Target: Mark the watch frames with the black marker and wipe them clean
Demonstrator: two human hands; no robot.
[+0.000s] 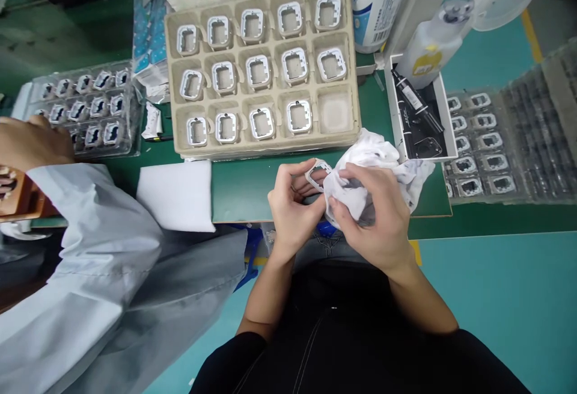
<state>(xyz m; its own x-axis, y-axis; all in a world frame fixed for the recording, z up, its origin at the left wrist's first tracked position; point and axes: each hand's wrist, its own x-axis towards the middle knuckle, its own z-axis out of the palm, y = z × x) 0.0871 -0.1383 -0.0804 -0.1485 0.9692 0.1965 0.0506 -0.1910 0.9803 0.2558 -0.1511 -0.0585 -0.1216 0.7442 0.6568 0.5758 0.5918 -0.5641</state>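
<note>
My left hand pinches a small silver square frame with rounded corners and an open middle. In my right hand is a bunched white cloth, which covers the frame's right side. Both hands are close together over the front edge of the green table. Just beyond them stands a beige moulded tray with rows of pockets. Similar square frames sit in its pockets, and the front right pocket holds none.
A co-worker's sleeve and hand reach in at left, by a clear tray of frames. A white foam sheet lies nearby. At right are a white box with black tubes, a bottle and more trayed frames.
</note>
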